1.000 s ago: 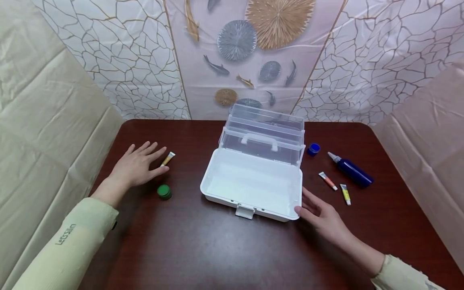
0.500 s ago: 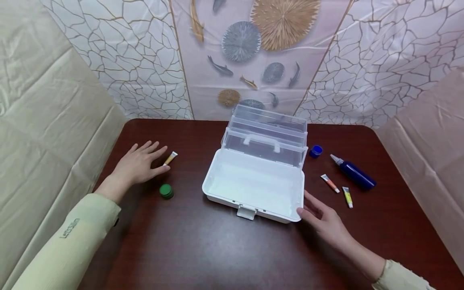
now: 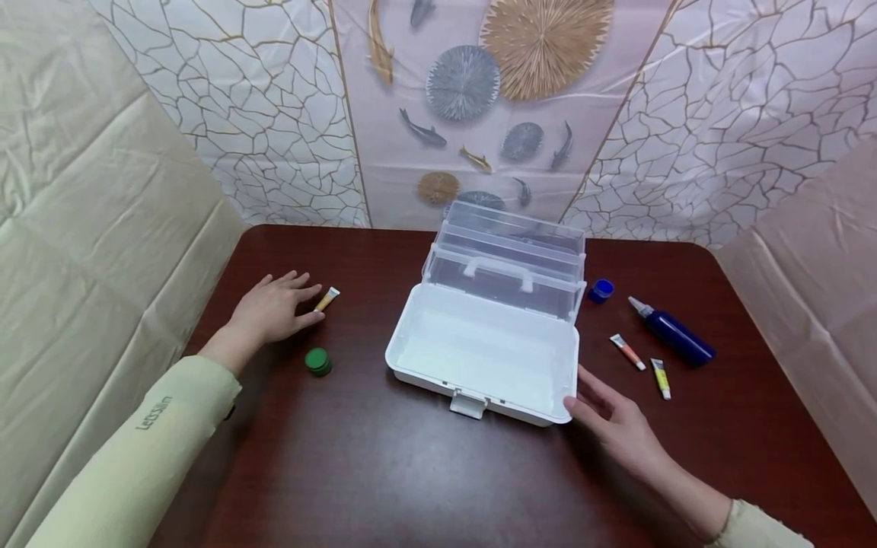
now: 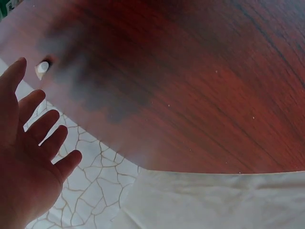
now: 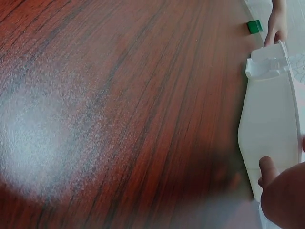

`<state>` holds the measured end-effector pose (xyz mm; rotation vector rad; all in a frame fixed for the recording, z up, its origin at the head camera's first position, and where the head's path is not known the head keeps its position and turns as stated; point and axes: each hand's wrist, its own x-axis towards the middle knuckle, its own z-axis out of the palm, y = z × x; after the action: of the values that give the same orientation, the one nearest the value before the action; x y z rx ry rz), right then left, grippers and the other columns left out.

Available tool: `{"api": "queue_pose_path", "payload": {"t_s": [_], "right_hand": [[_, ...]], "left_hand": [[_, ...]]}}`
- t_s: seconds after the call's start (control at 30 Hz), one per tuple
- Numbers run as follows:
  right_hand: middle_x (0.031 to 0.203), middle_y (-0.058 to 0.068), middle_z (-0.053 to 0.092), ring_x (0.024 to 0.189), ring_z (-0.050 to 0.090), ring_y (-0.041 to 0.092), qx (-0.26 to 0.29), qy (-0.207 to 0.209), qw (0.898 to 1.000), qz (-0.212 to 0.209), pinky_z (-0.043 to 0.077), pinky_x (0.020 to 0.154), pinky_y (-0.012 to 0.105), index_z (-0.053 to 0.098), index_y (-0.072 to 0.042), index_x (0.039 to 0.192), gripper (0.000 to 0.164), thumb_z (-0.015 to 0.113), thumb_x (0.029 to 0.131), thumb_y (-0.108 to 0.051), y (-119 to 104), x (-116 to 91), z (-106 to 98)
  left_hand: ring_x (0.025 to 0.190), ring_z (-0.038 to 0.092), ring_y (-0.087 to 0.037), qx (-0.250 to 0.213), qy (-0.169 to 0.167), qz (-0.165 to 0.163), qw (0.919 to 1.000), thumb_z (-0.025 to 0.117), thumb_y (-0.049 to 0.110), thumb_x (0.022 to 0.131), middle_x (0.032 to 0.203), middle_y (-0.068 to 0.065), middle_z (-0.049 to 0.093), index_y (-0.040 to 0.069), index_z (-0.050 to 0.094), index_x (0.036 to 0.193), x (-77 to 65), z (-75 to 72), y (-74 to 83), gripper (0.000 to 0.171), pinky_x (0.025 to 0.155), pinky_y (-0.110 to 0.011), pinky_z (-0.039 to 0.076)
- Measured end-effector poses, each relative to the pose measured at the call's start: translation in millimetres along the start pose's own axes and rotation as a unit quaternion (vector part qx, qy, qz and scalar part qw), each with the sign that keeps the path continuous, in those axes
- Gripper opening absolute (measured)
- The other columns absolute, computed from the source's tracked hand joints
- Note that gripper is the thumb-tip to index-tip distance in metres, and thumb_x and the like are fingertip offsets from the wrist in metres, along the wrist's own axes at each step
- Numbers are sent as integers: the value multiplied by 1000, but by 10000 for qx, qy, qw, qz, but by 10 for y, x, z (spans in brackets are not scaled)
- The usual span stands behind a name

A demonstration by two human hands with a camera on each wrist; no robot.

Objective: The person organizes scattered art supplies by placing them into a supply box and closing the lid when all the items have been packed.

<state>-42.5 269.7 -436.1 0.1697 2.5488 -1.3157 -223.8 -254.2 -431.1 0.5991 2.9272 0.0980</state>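
Observation:
A white plastic storage box (image 3: 479, 346) stands on the dark red-brown table, its clear lid (image 3: 510, 262) raised at the back. My right hand (image 3: 620, 426) holds the box's front right corner; the thumb (image 5: 268, 167) lies against its front wall in the right wrist view, and the other fingers are partly hidden. My left hand (image 3: 274, 308) is spread low over the table at the left, palm down. Between its thumb and index finger lies a small yellow-orange paint tube (image 3: 327, 299), not gripped. Nearer to me is a small green paint jar (image 3: 318, 361).
To the right of the box are a small blue jar (image 3: 601, 290), a dark blue bottle with a nozzle (image 3: 678, 335), an orange-red tube (image 3: 627, 352) and a yellow tube (image 3: 661, 378). Patterned cloth (image 3: 274, 114) hangs behind the table (image 3: 384, 487).
The head view has shifted slightly, so everything appears a little further right. My left hand's index fingertip has come slightly closer to the yellow-orange tube. My right hand stays at the box corner.

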Motion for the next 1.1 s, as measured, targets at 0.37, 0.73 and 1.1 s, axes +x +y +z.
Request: {"api": "queue_pose_path", "payload": {"t_s": [0.37, 0.73, 1.1], "right_hand": [[157, 26, 51, 140, 53, 35, 181, 172, 9996, -120, 51, 89, 9, 38, -2, 165, 69, 68, 108, -28, 33, -13, 38], [158, 26, 50, 141, 53, 35, 178, 143, 9997, -30, 49, 89, 8, 37, -3, 165, 70, 67, 109, -30, 34, -6, 44], [158, 26, 51, 141, 53, 36, 60, 155, 9999, -19, 49, 89, 8, 38, -4, 165, 70, 67, 108, -31, 31, -4, 41]], "left_hand": [[151, 41, -44, 146, 150, 106, 9997, 68, 37, 105, 159, -26, 50, 6, 61, 151, 55, 107, 32, 56, 126, -68, 30], [151, 42, -43, 196, 202, 184, 9994, 67, 32, 107, 158, -25, 51, 6, 63, 150, 61, 187, 19, 50, 126, -66, 32], [145, 51, -40, 405, 559, 304, 9971, 69, 25, 106, 148, -22, 62, 4, 69, 142, 93, 241, 23, 41, 123, -60, 40]]}}
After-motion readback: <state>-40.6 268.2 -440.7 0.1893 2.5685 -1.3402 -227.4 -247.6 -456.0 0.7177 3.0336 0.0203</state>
